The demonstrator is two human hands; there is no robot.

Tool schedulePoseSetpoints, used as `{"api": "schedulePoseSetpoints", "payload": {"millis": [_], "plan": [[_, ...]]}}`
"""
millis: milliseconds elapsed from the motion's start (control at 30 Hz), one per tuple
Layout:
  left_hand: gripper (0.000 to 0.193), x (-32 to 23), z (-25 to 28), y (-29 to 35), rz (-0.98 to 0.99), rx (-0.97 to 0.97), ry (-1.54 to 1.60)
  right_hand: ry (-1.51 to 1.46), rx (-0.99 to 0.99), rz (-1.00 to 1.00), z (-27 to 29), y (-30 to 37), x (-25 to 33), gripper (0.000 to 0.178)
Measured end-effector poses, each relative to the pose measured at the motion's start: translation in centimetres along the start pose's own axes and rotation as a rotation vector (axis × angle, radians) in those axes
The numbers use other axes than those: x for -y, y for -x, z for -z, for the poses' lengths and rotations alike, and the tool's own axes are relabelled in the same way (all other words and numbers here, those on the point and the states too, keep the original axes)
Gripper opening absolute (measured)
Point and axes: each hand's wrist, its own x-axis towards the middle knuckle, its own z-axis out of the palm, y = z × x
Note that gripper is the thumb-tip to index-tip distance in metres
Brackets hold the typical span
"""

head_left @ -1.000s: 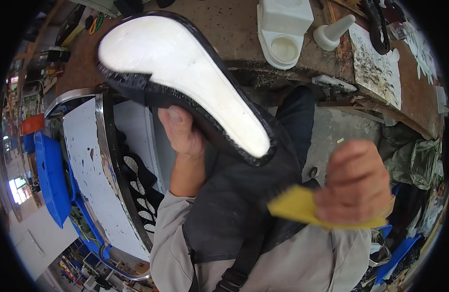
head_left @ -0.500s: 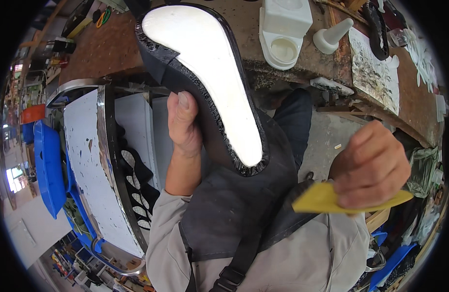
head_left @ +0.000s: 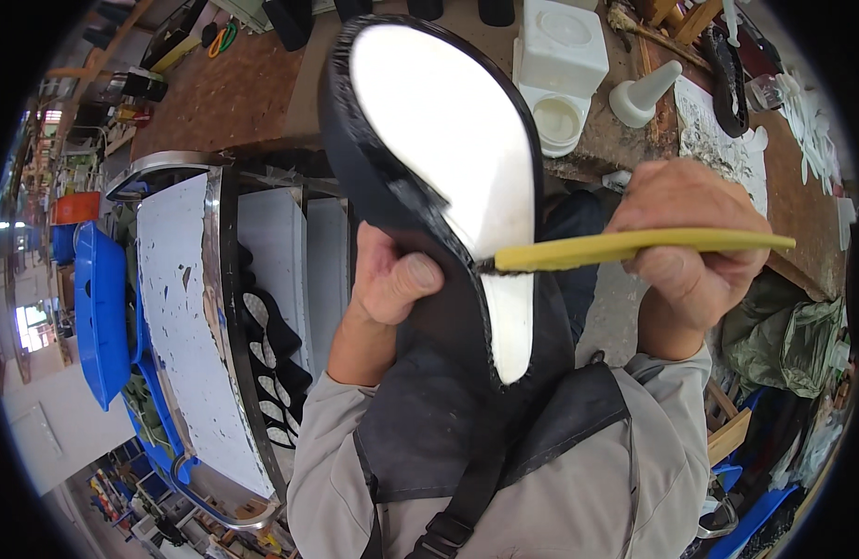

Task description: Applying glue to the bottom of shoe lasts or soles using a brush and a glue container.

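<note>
My left hand [head_left: 388,279] is closed round a black shoe upper [head_left: 355,163], its thumb on the near side; the other fingers are hidden behind. The shoe is bottom up, toe away from me, with a white sole surface [head_left: 443,112] inside a dark, rough, folded-over edge. My right hand [head_left: 695,210] grips a flat yellow-handled brush [head_left: 588,252] between thumb and fingers. Short dark bristles [head_left: 488,266] at its tip touch the shoe's left edge near the narrow waist. The handle passes across the white surface.
A white plastic container [head_left: 565,51] with a round cup at its front stands on the brown bench [head_left: 220,102]. Right of it are a white cone-shaped nozzle [head_left: 637,101] and a stained paper sheet [head_left: 695,116]. At left, a metal-framed rack [head_left: 178,279] holds dark shoes [head_left: 262,345].
My right hand has swung up and left, bringing the brush from beside the shoe onto its edge. The shoe has shifted right and turned, and my left hand went right with it.
</note>
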Motion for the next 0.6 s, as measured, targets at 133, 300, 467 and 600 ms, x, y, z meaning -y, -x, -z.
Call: {"api": "schedulePoseSetpoints", "payload": {"millis": [133, 300, 467, 600], "plan": [[0.042, -0.4, -0.5, 0.6, -0.120, 0.051, 0.055, -0.003, 0.049, 0.139, 0.2, -1.4, -0.8, 0.032], [0.063, -0.9, -0.1, 0.4, -0.162, 0.199, 0.003, -0.055, 0.143, 0.200, -0.2, -4.1, -1.1, 0.033], [0.064, -1.4, 0.3, 1.0, 0.012, 0.150, 0.035, -0.005, 0.018, 0.067, -0.8, -6.5, -1.9, 0.028], [0.065, 0.1, 2.4, 1.2, -0.117, 0.131, 0.031, 0.308, 0.054, 0.327, -1.4, -1.9, -2.2, 0.026]]}}
